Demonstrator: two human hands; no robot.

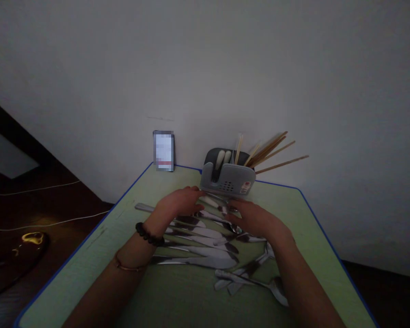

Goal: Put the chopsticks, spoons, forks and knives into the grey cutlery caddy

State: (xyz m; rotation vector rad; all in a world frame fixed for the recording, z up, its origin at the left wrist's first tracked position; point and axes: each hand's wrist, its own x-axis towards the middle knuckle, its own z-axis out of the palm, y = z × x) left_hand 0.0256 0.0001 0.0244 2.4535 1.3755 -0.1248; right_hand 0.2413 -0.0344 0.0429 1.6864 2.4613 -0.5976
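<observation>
Both my hands are over a row of metal cutlery on a pale green table (105,259). My left hand (179,202) has its thumb and fingers apart, close to the left end of a white-handled utensil (211,202). Across from it, my right hand (251,216) curves over the utensil's metal end, its thumb and fingertips apart; its other fingers are partly hidden. Several table knives (205,262) lie side by side below the left hand. Under the right forearm a spoon (276,289) lies across other handles. A grey cutlery holder (234,177) stands just beyond my fingertips.
Wooden chopsticks (269,150) lean out of the holder's right side, and two white handles (222,158) stand in its left part. A phone with a lit, blurred screen (164,151) leans against the wall (205,68) at the back left. White cables (54,223) run left of the table.
</observation>
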